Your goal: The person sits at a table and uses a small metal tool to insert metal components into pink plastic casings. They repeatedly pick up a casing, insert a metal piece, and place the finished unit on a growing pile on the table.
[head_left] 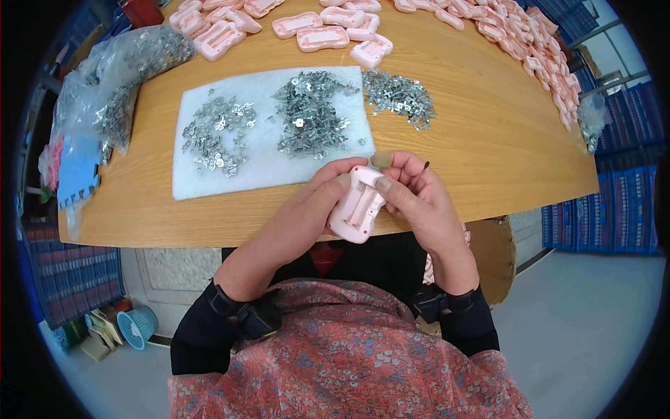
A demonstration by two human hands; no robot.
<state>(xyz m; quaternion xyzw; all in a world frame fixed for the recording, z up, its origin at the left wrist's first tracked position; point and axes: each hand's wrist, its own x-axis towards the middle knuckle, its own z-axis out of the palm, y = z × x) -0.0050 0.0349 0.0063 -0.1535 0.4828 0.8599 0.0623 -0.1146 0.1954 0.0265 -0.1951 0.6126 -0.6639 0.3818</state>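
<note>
Above the table's near edge I hold a pale pink plastic casing (354,222) with a long battery compartment facing up. My left hand (312,202) is closed round its left side, thumb near the top edge. On the other side, my right hand (423,202) pinches the casing's upper right edge, thumb on top and fingers curled. A tan covering (382,159) shows at one right fingertip. A thin dark tip (426,165) sticks out by the curled right fingers; its kind cannot be made out. Any small part between the fingertips is hidden.
A white foam sheet (265,183) bears two heaps of small metal clips (307,115); another metal heap (399,98) lies beside it. Pink casings (322,38) are scattered and piled along the far and right edges. A plastic bag of metal pieces (122,87) stands left, near a blue foam mat (78,171).
</note>
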